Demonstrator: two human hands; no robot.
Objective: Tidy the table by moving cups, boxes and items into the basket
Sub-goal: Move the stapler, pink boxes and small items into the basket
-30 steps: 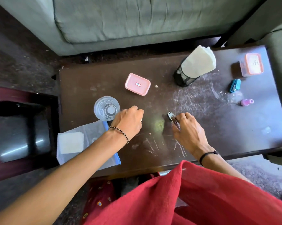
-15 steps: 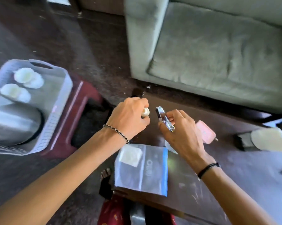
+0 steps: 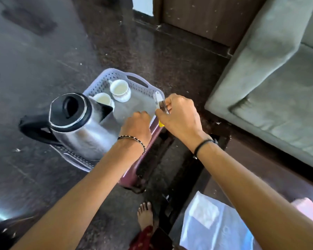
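1. Two hands over the basket (image 3: 102, 81): your right hand (image 3: 179, 118) pinches a metal clipper (image 3: 157, 101) above its right rim.
2. Your left hand's (image 3: 136, 125) curled, contents hidden.
3. Zip bag (image 3: 219, 230) print's too blurry.

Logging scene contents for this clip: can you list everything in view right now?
basket: one, lilac, on the stool
kettle: one, steel with black lid, in basket
cups: two, white, in basket behind kettle
nail clipper: one, silver, at basket's right corner
stool: one, maroon, on floor
sofa: one, grey-green, right
table: one, dark brown, lower right
zip bag: one, clear with blue edge, on table
box: one, pink, on table
foot: one, bare, on floor
left hand: over basket, fingers curled, contents hidden
right hand: pinches nail clipper
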